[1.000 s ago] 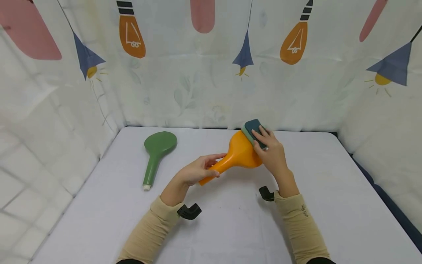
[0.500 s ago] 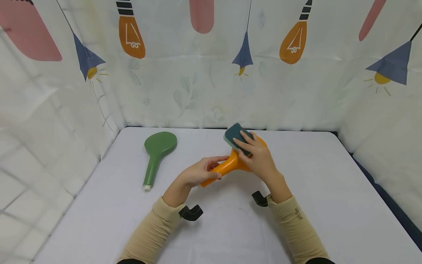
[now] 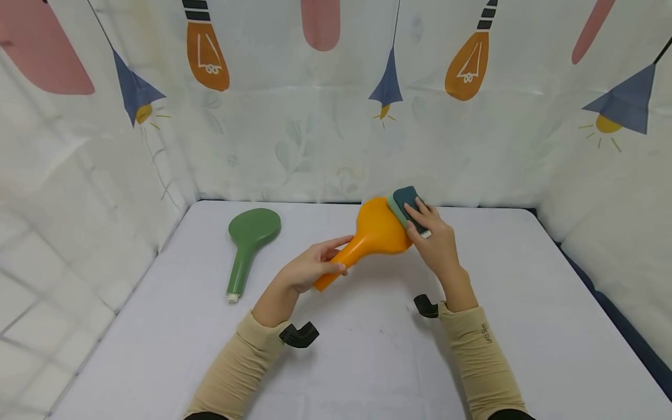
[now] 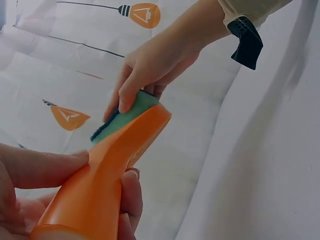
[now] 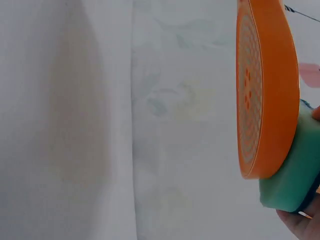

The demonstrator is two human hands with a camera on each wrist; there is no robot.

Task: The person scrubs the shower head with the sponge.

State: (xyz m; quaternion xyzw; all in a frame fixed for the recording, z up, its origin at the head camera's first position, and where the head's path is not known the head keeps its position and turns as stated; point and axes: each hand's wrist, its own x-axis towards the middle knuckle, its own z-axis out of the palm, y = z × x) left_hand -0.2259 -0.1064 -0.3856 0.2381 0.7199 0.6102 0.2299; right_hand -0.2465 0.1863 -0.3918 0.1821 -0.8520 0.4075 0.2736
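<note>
My left hand grips the handle of an orange shower head and holds it tilted above the white table. My right hand holds a green sponge with a dark scouring side and presses it against the far right edge of the head's back. In the left wrist view the left hand's fingers wrap the orange shower head's handle, and the sponge sits on the rim under the right hand. The right wrist view shows the shower head's perforated face edge-on with the sponge behind it.
A green shower head lies flat on the table at the left, handle toward me. Printed curtains wall in the table at the back and both sides. A dark gap runs along the table's right edge.
The right hand slid the sponge from the head's left side back to its far right edge. The orange head rose and tipped a little; the left hand kept its hold on the handle.
</note>
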